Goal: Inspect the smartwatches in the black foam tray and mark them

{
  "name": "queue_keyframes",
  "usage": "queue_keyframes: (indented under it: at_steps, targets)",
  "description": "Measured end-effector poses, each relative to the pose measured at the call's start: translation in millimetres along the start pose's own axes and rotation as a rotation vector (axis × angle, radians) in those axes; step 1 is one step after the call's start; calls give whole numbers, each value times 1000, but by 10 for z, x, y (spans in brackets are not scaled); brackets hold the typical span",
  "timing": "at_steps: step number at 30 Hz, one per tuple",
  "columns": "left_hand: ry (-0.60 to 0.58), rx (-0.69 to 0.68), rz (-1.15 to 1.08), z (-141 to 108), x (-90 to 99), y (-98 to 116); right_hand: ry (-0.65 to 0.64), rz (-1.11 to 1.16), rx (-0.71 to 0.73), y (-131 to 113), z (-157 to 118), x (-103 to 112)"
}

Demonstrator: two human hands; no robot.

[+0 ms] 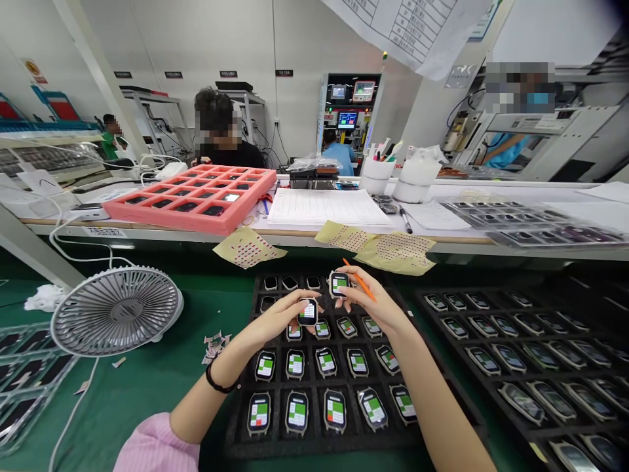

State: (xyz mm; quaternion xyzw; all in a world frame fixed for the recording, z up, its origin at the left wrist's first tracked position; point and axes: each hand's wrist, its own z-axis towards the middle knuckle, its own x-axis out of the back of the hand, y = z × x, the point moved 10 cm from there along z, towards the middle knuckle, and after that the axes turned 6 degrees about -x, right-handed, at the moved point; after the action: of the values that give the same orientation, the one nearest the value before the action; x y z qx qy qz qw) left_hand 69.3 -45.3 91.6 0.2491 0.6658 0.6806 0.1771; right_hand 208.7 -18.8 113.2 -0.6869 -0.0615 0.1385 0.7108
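Observation:
My left hand is closed on a smartwatch case without a strap, its lit screen showing white, green and a red patch. In my right hand is a second smartwatch, held at its edge, screen lit white and green. A thin orange stick-like tool, its kind unclear, also rests in the right hand's grip. Both hands are above a black foam tray, where rows of watches sit in square pockets. Most front watches have lit screens; those at the back left are dark.
A second black tray of watches lies to the right. A grey fan and paper scraps are at left. Above, a shelf carries a pink foam tray, paper sheets and a marker. Other people work beyond.

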Motion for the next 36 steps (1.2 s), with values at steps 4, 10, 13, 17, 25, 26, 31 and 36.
queue_keyframes:
  at_steps: [4,10,13,17,25,26,31,36]
  targets:
    - [8,-14,12,-2,15,-3,28,-7,-52,32,-10,19]
    - [18,-34,16,10,28,-4,29,36,-103,61,-24,-16]
    - [44,-32,-2,22,45,-9,8,51,-99,48,-36,-52]
    - [70,-33,-28,32,67,-21,-44,66,-75,15,-47,-100]
    - [117,-14,-18,4,118,-18,-111,24,-11,-31,-52,-150]
    - [116,-12,-23,3,119,-25,-106,24,-8,-27,-48,-145]
    - [93,-18,-32,7,105,-37,-59,40,-31,0,-31,-98]
    - [106,-22,13,-3,118,-14,-87,73,-38,-28,-49,-130]
